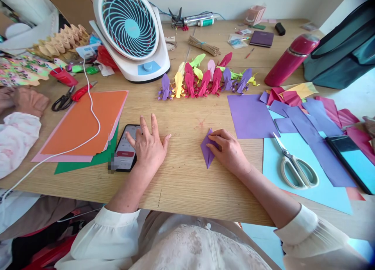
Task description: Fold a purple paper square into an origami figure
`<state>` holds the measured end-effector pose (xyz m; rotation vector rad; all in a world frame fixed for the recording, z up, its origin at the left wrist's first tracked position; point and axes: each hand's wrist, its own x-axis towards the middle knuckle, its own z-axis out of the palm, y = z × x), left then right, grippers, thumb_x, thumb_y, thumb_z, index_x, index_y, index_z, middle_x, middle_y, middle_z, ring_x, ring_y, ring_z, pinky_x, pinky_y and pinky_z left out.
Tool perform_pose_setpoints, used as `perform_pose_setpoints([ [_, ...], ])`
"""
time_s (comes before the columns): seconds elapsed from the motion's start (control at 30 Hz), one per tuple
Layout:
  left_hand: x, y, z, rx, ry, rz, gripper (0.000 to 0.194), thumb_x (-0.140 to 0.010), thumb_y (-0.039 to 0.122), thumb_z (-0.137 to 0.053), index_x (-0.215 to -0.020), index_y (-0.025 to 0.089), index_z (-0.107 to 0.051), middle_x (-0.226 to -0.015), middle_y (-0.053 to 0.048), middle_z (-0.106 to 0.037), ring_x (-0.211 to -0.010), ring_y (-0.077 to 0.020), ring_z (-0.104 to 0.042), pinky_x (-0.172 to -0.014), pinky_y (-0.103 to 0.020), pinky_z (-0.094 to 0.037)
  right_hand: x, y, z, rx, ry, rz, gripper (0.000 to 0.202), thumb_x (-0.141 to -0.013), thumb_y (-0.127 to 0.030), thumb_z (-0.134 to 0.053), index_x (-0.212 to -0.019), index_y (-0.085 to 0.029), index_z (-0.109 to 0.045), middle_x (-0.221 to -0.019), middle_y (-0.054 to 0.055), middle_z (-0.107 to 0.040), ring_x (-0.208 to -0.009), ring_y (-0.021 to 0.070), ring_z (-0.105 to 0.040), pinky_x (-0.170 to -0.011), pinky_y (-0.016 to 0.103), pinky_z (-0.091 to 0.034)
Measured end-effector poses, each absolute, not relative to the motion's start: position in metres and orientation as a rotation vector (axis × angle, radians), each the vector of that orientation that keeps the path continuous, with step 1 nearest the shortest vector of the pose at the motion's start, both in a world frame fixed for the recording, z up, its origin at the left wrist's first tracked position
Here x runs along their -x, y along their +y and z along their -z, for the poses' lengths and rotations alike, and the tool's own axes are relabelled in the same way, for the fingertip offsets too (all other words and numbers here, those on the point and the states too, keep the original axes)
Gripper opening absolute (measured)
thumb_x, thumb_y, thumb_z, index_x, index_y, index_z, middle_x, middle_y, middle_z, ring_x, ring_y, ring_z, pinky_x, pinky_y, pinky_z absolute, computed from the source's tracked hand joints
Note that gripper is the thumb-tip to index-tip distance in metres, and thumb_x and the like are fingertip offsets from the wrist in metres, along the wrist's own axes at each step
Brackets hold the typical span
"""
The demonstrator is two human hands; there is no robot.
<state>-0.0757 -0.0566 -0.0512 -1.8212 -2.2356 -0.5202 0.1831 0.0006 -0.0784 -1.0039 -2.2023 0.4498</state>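
My left hand (149,145) hovers over or rests beside a black phone (125,151) with a lit screen; its fingers are spread and hold nothing. My right hand (227,149) is closed on a small folded purple paper (206,151), shaped like a narrow diamond, near the middle of the wooden table (181,184). Thumb and fingers pinch its right side. Behind the hands stands a group of folded paper figures (205,82) in purple, yellow, red and green.
Orange sheets (84,121) lie left, crossed by a white cable (98,121). A fan (131,28) stands behind. On the right are scissors (295,170), purple sheets (249,116), a red bottle (290,61) and another phone (351,160). Another person's hand (31,101) rests at far left.
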Motion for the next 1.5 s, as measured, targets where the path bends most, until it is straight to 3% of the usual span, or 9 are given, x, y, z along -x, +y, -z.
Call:
perform_pose_setpoints([
  [0.17, 0.064, -0.055, 0.045, 1.912, -2.158, 0.556, 0.078, -0.096, 0.048, -0.054, -0.159, 0.015, -0.023, -0.162, -0.030, -0.022, -0.140, -0.0545, -0.034, -0.107, -0.082, -0.014, -0.183, 0.000, 0.078, 1.003, -2.200, -0.452, 0.017, -0.092, -0.022, -0.064, -0.106, -0.017, -0.073, -0.109, 0.014, -0.067, -0.099, 0.0276, -0.066, -0.088, 0.045, -0.057],
  [0.33, 0.022, -0.051, 0.029, 2.216, -2.044, 0.449, 0.074, -0.098, 0.045, -0.052, -0.159, 0.016, -0.022, -0.162, -0.024, -0.026, -0.145, -0.0481, -0.032, -0.113, -0.075, -0.014, -0.182, -0.001, 0.077, 1.010, -2.189, -0.464, 0.018, -0.092, -0.022, -0.063, -0.106, -0.018, -0.073, -0.109, 0.013, -0.068, -0.100, 0.0267, -0.066, -0.089, 0.044, -0.056],
  [0.5, -0.015, -0.037, 0.032, 2.523, -1.815, 0.453, 0.061, -0.100, 0.035, -0.050, -0.156, 0.018, -0.032, -0.159, -0.016, -0.039, -0.144, -0.0367, -0.037, -0.117, -0.067, -0.018, -0.182, -0.001, 0.074, 0.983, -2.192, -0.483, 0.020, -0.089, -0.014, -0.060, -0.104, -0.016, -0.072, -0.107, 0.013, -0.067, -0.099, 0.0258, -0.065, -0.088, 0.042, -0.056],
  [0.6, -0.020, -0.033, 0.045, 2.593, -1.701, 0.577, 0.041, -0.101, 0.026, -0.048, -0.140, 0.016, -0.052, -0.148, -0.013, -0.054, -0.138, -0.0293, -0.046, -0.120, -0.060, -0.019, -0.181, -0.001, 0.073, 0.989, -2.199, -0.484, 0.021, -0.086, -0.007, -0.058, -0.098, -0.016, -0.072, -0.104, 0.012, -0.066, -0.097, 0.0248, -0.064, -0.087, 0.041, -0.056],
  [0.77, -0.006, -0.036, 0.055, 2.540, -1.612, 0.729, 0.029, -0.096, 0.015, -0.050, -0.120, 0.021, -0.066, -0.123, -0.007, -0.070, -0.116, -0.0244, -0.059, -0.114, -0.053, -0.028, -0.181, -0.001, 0.074, 1.005, -2.176, -0.490, 0.015, -0.091, -0.017, -0.061, -0.101, -0.018, -0.073, -0.105, 0.011, -0.067, -0.097, 0.0245, -0.065, -0.089, 0.042, -0.056],
  [1.03, 0.008, -0.037, 0.057, 2.503, -1.599, 0.791, 0.027, -0.088, 0.007, -0.056, -0.101, 0.024, -0.073, -0.107, -0.002, -0.074, -0.100, -0.0231, -0.060, -0.104, -0.050, -0.036, -0.182, 0.000, 0.075, 1.003, -2.171, -0.488, 0.017, -0.091, -0.019, -0.067, -0.106, -0.014, -0.073, -0.106, 0.013, -0.067, -0.100, 0.0256, -0.065, -0.089, 0.042, -0.056],
  [1.5, 0.012, -0.050, 0.068, 2.581, -1.466, 0.604, 0.026, -0.098, 0.015, -0.050, -0.114, 0.019, -0.070, -0.123, -0.005, -0.071, -0.108, -0.0235, -0.060, -0.108, -0.052, -0.034, -0.182, -0.001, 0.076, 1.011, -2.170, -0.484, 0.016, -0.091, -0.019, -0.065, -0.105, -0.015, -0.073, -0.107, 0.013, -0.067, -0.099, 0.0255, -0.066, -0.088, 0.042, -0.057],
])
